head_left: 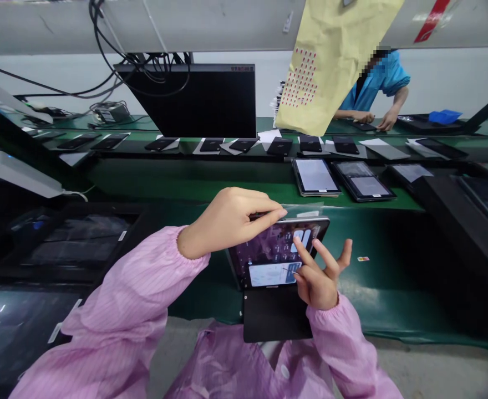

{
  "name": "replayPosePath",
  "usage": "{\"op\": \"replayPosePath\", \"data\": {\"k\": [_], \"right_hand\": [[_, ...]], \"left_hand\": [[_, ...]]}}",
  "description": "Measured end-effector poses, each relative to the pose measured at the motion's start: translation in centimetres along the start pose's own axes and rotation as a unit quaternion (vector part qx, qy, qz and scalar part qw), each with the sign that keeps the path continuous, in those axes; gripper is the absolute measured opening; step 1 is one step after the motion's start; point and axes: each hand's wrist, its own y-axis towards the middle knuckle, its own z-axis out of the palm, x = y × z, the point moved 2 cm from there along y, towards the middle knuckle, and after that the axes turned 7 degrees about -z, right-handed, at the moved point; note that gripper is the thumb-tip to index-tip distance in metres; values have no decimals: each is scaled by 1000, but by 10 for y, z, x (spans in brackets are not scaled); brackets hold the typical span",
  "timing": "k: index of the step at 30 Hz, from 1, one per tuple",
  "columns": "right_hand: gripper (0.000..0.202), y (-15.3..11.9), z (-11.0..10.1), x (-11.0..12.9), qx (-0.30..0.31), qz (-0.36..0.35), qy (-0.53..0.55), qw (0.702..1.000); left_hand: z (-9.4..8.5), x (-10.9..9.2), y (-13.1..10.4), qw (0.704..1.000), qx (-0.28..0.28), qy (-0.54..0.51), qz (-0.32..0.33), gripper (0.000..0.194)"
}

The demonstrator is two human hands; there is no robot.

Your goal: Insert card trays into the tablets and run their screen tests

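Note:
A tablet (269, 246) with a lit screen, purple with white panels, stands tilted before me. A flat black flap (277, 316) extends from its lower edge toward me. My left hand (235, 219) pinches the tablet's top edge between thumb and fingers. In front of the screen is my right hand (321, 277); its thumb and a bent finger close on a thin pin-like tool (289, 271), while the other fingers spread upward. Whether a fingertip touches the screen, I cannot tell. Clear film (310, 209) shows behind the tablet's top edge.
Two tablets (316, 176) lie behind on the green bench (394, 288). A small coloured label (363, 259) lies at right. Black trays (81, 238) flank my left, dark boxes (456, 216) my right. Beyond are a monitor (202, 100), hanging yellow paper (323, 66) and a co-worker's blue sleeve (396, 72).

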Motion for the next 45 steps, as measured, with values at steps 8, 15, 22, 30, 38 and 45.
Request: {"op": "replayPosePath", "data": {"k": [8,15,22,30,38,45], "right_hand": [[33,13,-15,-2,15,8,25,1000],[9,76,-77,-10,117,-42,137,983],[11,143,-54,-11,265,-108,123,950],[14,148,-42,-13,325,-125,124,929],[18,155,-41,-13,398,-162,152,890],[20,160,-40,-16,399,-190,149,885]], "left_hand": [[-2,1,-33,986,-138,-92,6,12],[4,-3,-48,967,-180,-130,122,10],[6,-7,-44,963,-210,-158,65,13],[9,3,-42,957,-216,-167,96,15],[9,8,-41,955,-175,-202,127,17],[13,11,-42,962,-182,-189,73,12]]}}
